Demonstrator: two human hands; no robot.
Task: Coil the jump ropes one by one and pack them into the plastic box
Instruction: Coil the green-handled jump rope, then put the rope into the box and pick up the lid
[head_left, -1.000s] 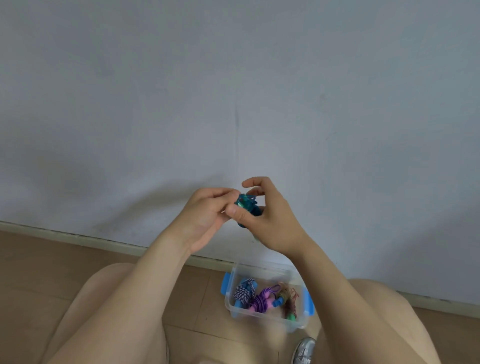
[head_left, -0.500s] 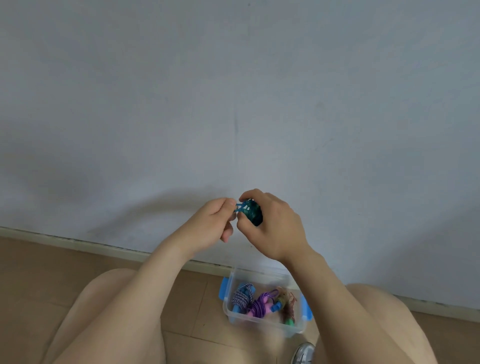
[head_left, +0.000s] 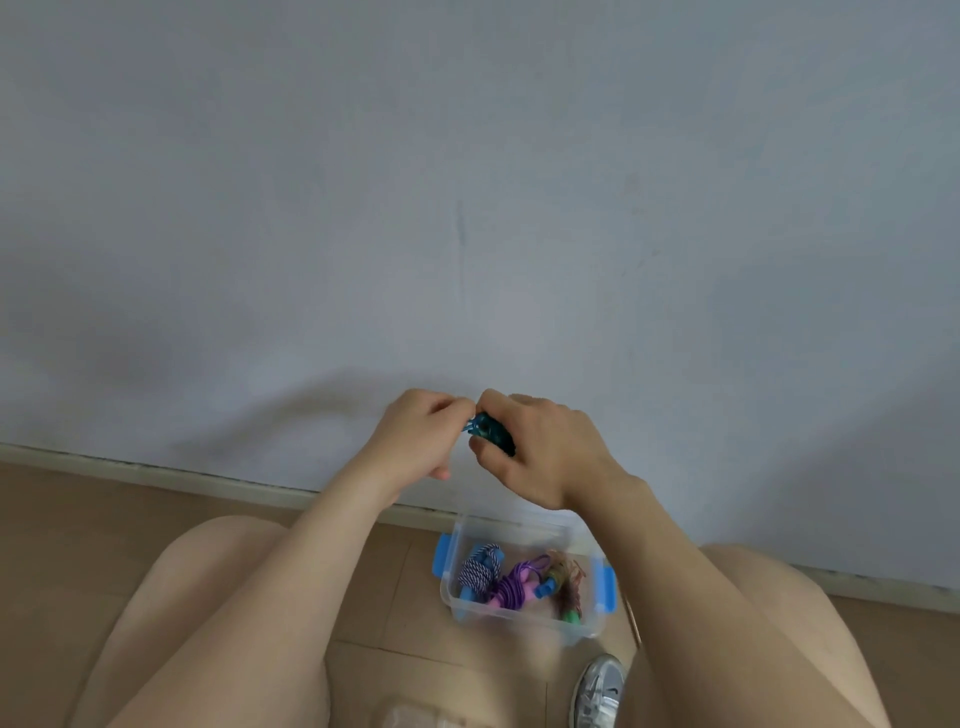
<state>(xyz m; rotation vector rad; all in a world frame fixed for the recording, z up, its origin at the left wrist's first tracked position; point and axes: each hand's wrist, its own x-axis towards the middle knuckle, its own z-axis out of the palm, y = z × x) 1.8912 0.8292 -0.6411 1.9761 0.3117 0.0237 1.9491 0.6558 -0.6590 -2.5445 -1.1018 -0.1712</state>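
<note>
Biggest risk: the teal jump rope (head_left: 493, 435) springs back open. It's a small tight bundle, and if you slacken the end before it's tucked or locked, the coil likely unwinds.
Drop risk: you hold the bundle in the air in front of the wall (head_left: 467, 182), higher in the view than the plastic box (head_left: 519, 621). If it slips it probably lands on the floor tiles (head_left: 78, 525), not in the box.
Packing risk: the box already holds a blue-white striped rope (head_left: 475, 574), a purple rope (head_left: 511, 586) and a brownish rope with a green handle (head_left: 567, 587). Little room looks free, so shoving a fourth in could loosen those coils.
Right hand (head_left: 545, 452): fingers and thumb are curled round the teal bundle, gripping it.
Left hand (head_left: 415, 441): fingertips pinch the blue bit sticking out of the bundle's left side. I can't tell if it's the rope end or a handle.
Around: the baseboard (head_left: 156, 474) runs along the wall foot. Your bare legs flank the box. There's a grey shoe (head_left: 597, 686) near the box's right corner.
Small bits: blue latches (head_left: 442, 560) on both box ends, no lid seen.
In the way: your right forearm crosses the box's right corner in this view. Otherwise the box top is open to you.
</note>
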